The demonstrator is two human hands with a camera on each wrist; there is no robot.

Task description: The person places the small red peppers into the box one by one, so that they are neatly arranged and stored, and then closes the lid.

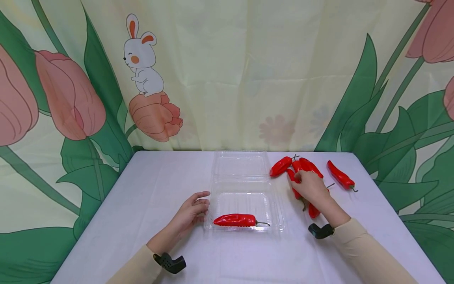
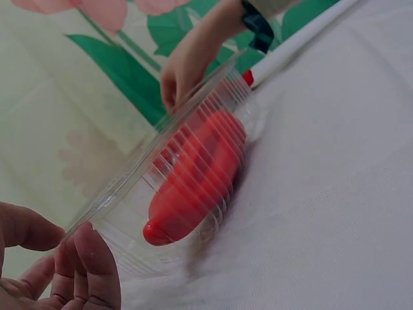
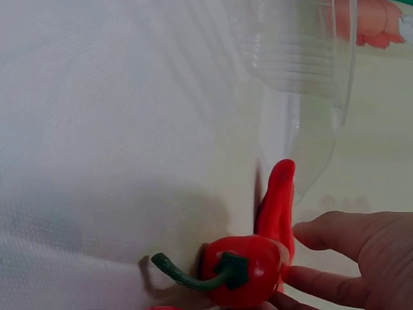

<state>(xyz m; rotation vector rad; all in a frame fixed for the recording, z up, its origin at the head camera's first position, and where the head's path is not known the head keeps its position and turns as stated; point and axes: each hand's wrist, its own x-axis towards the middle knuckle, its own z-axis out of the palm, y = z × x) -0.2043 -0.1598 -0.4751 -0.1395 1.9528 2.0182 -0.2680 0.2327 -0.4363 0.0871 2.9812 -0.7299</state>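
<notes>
At its near left edge, my left hand (image 1: pixel 194 209) pinches the rim of a clear plastic clamshell container (image 1: pixel 244 182), thumb on one side and fingertips on the other. The container's lid (image 1: pixel 241 163) is folded back flat behind it. Along the front inside lies a red chili pepper (image 1: pixel 234 220), its green stem pointing right. My right hand (image 1: pixel 312 187) reaches down over the pepper group, with fingertips at a red pepper (image 3: pixel 242 268) whose stem faces the right wrist camera. Thumb and index finger stand apart at its upper side, not wrapped round it.
Several more red peppers lie around my right hand, among them one pepper (image 1: pixel 281 165) beside the lid and one pepper (image 1: pixel 313 211) partly under the wrist. A separate pepper (image 1: pixel 341 175) lies farther right. A printed curtain (image 1: pixel 227 98) hangs behind the white-covered table (image 1: pixel 248 256).
</notes>
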